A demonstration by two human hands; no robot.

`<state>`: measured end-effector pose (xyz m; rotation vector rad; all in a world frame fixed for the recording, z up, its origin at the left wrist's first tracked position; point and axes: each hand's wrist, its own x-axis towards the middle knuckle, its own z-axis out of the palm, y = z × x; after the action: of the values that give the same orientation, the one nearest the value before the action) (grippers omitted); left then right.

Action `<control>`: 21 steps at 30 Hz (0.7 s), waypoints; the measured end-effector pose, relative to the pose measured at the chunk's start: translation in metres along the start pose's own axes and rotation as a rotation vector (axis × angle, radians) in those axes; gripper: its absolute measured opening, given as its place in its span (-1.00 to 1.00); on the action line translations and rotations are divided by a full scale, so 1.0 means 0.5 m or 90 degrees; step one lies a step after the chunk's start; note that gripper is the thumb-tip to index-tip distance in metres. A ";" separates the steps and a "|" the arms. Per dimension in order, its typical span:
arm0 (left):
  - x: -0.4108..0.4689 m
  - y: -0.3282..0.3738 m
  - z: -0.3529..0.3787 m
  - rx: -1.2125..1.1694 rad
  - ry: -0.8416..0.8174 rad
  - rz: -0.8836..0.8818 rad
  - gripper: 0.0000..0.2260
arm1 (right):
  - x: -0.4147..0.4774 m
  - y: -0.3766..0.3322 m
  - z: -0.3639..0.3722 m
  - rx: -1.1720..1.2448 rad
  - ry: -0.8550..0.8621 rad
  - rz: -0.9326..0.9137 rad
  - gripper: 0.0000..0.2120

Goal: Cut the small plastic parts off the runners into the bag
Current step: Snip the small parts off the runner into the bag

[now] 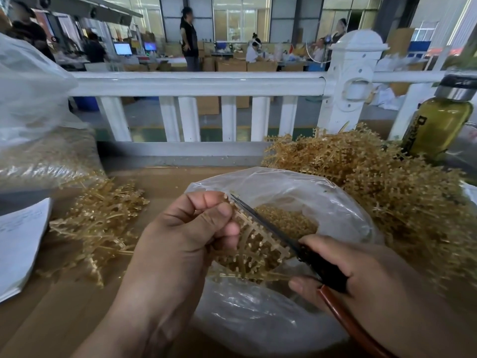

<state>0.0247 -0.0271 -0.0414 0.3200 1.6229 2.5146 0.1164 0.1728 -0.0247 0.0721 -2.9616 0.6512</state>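
Observation:
My left hand grips a bundle of tan plastic runners studded with small parts, holding it over the open mouth of a clear plastic bag. My right hand holds scissors by their dark and brown handles. The dark blades lie along the upper edge of the runners, tips pointing up and left. A heap of small tan cut parts lies inside the bag behind the blades.
A large tangle of tan runners is piled at the right, a smaller pile at the left. A big clear sack stands far left above white papers. A yellow-green bottle and a white railing are behind.

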 end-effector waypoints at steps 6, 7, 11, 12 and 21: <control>0.002 -0.005 -0.008 0.043 0.010 0.002 -0.97 | 0.000 0.004 0.002 -0.010 -0.004 0.005 -0.46; 0.001 -0.005 -0.009 0.048 0.013 0.008 -0.96 | 0.000 0.004 0.000 -0.008 -0.007 0.003 -0.47; -0.002 -0.005 -0.001 0.066 0.035 0.053 -0.97 | -0.002 0.005 -0.001 -0.002 -0.013 0.007 -0.43; -0.001 -0.005 0.001 0.068 0.042 0.064 -0.97 | -0.003 0.005 -0.002 0.001 -0.005 0.006 -0.41; -0.005 -0.008 0.004 0.144 0.074 0.116 -0.87 | -0.006 -0.007 0.000 0.006 0.038 -0.013 -0.49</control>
<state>0.0276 -0.0242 -0.0444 0.3663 2.0165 2.5213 0.1197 0.1696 -0.0234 0.0813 -2.8968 0.6529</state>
